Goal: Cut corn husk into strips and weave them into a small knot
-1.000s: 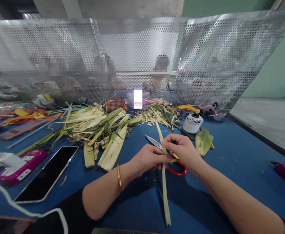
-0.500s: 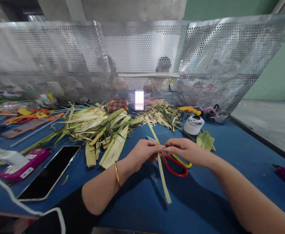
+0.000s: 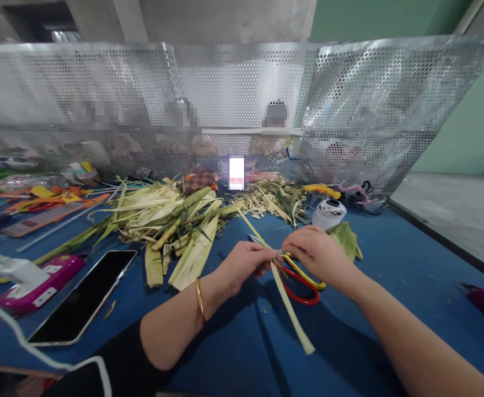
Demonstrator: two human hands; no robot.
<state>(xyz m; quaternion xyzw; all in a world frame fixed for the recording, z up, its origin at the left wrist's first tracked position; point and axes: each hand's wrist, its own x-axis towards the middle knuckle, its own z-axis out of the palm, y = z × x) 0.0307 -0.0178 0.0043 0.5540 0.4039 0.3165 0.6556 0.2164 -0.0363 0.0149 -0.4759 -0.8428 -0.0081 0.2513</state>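
Note:
Between thumb and fingers, my left hand (image 3: 248, 262) pinches a long pale strip of corn husk (image 3: 290, 311). One end of the strip points up and left, the other slants down to the right over the table. My right hand (image 3: 314, 248) is just to the right, its fingers closed beside the pinched spot; what its fingertips hold is too small to make out. Under both hands lie scissors (image 3: 304, 300) with red and yellow handles, their blade tips showing left of the strip. Behind my right hand stand a spool of white thread (image 3: 328, 214) and a green husk piece (image 3: 344, 240).
A heap of corn husks (image 3: 159, 215) spreads across the back left, with husk scraps (image 3: 275, 198) beside it. A dark phone (image 3: 87, 298) and a magenta power strip (image 3: 43, 281) with a white cable lie left. A perforated metal screen (image 3: 234, 82) borders the table's back; people sit behind it.
My right hand has turned and lifted, its fingers curling more. The strip's lower end has swung to the right. My left hand keeps its pinch in nearly the same place.

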